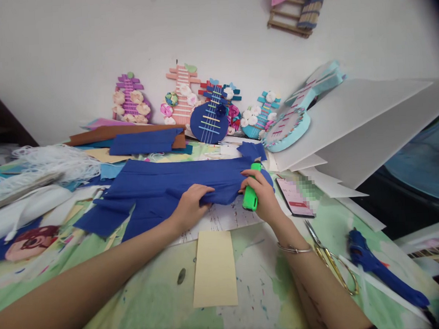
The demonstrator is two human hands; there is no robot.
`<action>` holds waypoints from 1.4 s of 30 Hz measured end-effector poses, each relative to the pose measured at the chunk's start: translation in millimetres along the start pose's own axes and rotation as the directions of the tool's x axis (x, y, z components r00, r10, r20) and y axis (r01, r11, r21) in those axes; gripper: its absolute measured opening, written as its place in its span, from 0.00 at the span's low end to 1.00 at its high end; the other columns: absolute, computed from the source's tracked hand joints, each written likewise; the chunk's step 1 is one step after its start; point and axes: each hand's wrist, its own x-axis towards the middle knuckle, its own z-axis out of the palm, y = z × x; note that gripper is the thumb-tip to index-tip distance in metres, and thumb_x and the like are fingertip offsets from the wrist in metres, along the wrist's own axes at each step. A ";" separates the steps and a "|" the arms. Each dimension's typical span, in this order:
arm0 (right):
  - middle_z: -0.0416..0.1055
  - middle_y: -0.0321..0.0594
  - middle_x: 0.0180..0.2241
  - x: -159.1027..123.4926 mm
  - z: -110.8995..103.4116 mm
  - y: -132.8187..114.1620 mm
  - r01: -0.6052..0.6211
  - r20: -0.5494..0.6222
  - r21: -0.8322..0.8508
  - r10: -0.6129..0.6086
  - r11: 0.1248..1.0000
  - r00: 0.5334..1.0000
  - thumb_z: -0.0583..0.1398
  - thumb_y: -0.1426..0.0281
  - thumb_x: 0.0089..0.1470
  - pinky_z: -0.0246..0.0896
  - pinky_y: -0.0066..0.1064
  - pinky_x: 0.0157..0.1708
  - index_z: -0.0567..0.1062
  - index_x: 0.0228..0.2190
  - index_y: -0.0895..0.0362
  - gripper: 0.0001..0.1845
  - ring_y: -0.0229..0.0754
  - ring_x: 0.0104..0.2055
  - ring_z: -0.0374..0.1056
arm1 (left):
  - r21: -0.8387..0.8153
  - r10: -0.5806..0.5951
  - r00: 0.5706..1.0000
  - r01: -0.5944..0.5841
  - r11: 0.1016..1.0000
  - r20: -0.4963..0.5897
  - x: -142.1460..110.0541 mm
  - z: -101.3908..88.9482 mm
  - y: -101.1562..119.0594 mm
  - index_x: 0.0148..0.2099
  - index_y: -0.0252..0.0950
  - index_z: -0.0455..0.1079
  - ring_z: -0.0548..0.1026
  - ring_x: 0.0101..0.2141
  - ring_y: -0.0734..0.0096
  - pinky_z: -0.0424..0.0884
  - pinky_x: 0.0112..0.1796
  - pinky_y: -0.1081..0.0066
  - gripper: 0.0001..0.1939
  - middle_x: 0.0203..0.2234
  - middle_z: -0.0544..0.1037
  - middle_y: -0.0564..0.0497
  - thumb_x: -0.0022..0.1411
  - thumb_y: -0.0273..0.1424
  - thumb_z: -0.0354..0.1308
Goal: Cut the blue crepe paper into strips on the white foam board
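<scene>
Royal-blue creased cloth [161, 177] lies across the middle of a table spread with a green-and-cream patterned cover [146, 306]. The left hand [192, 205] is narrowed on the cloth's near edge, thumb above and fingers curled under. The right hand [261, 194] holds a bright green plastic lighter [249, 198], tilted, its metal end pointing away from the person; the fingertips of that hand also touch the right part of the cloth. A white paper sheet with dark marks [226, 219] shows from under the cloth, and just in front of it lies a pale yellow rectangular card [214, 270]. A thin silver bracelet [294, 250] circles the right wrist.

Beside the right hand, a flat dark-edged phone with a pink screen [292, 196] lies partly pixelated. Nearer the person are slim metal scissors with gold-coloured handles [333, 265], then a dark blue glue gun [385, 271]. At the left sits a loose heap of white stringy strands [61, 160].

Along the white wall [88, 39] stand lute-shaped ornaments, among them 1 purple [130, 98], 1 pink [182, 105] and 1 dark blue [204, 118]; a larger light-blue lute shape [287, 129] leans beside big white boards [320, 122].
</scene>
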 end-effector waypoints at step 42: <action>0.64 0.46 0.38 -7.3 -11.0 74.4 -0.196 -0.131 -0.206 0.171 0.959 0.977 0.60 0.71 0.48 0.60 0.43 0.44 0.67 0.27 0.55 0.04 0.49 0.41 0.64 | -0.002 0.080 0.995 -0.080 0.997 -0.053 -3.0 1.2 -0.2 0.33 0.34 0.74 0.75 0.35 0.64 0.72 0.39 0.63 0.18 0.30 0.79 0.48 0.42 0.15 0.49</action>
